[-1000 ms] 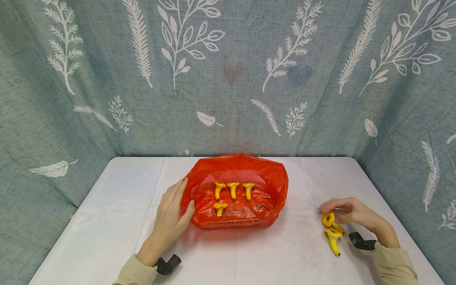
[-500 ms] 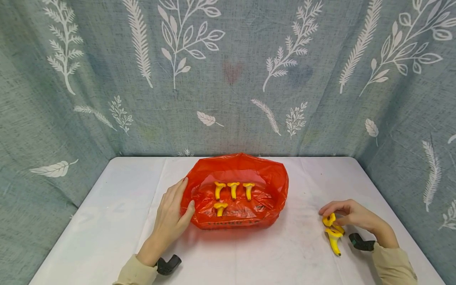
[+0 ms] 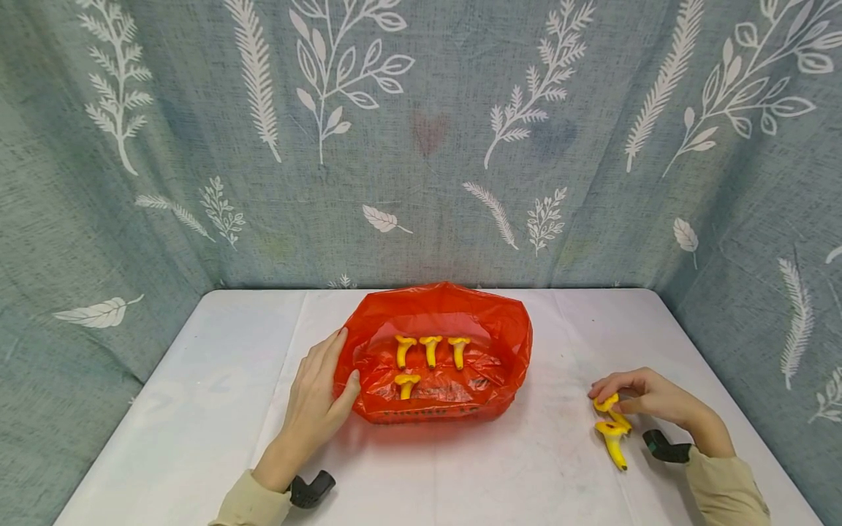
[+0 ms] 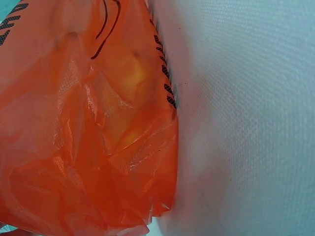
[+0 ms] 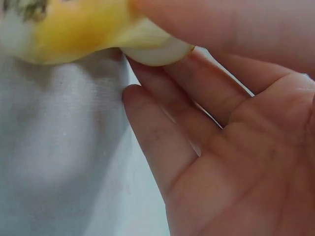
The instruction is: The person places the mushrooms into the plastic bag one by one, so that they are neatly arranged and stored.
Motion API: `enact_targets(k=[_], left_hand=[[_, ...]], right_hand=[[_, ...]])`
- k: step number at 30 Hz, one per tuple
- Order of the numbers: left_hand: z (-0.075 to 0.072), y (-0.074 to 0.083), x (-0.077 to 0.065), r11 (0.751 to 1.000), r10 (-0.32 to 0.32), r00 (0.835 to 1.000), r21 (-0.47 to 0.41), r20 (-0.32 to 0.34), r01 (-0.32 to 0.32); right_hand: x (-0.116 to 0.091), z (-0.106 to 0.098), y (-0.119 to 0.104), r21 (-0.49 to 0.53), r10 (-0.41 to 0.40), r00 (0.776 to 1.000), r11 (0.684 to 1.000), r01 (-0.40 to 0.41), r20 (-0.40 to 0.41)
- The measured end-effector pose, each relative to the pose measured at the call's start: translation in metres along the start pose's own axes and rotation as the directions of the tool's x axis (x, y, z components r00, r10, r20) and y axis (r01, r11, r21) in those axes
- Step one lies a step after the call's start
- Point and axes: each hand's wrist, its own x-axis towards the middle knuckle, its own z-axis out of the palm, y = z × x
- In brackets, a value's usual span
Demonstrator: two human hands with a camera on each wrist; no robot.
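Right hand (image 3: 651, 396) pinches yellow, trumpet-shaped mushroom (image 3: 605, 402)

Its grip holds it at the right of a white, cloth-covered surface (image 3: 526, 471), just beside a second yellow mushroom (image 3: 615, 443). The left hand (image 3: 314, 387), grip spread, touches the side of an open, red plastic bag (image 3: 447, 301) with four yellow mushrooms (image 3: 430, 351) inside.
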Motion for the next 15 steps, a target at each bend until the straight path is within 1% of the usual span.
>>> enact_targets(k=[4, 8, 15], left_hand=[[-0.0004, 0.0001, 0.0000, 1.000, 0.000, 1.000, 0.000, 0.002, 0.000], [-0.0007, -0.0002, -0.0001, 1.000, 0.000, 1.000, 0.001, 0.003, 0.000], [-0.0005, -0.0005, 0.0001, 1.000, 0.003, 1.000, 0.003, 0.000, -0.003]], right_hand=[[0.0024, 0.0002, -0.0014, -0.039, -0.004, 1.000, 0.999, 0.004, -0.003], [0.0050, 0.0008, -0.0030, -0.089, 0.015, 1.000, 0.996, -0.017, -0.026], [0.0089, 0.0005, -0.0034, -0.126, 0.028, 0.998, 0.991, -0.034, -0.055]])
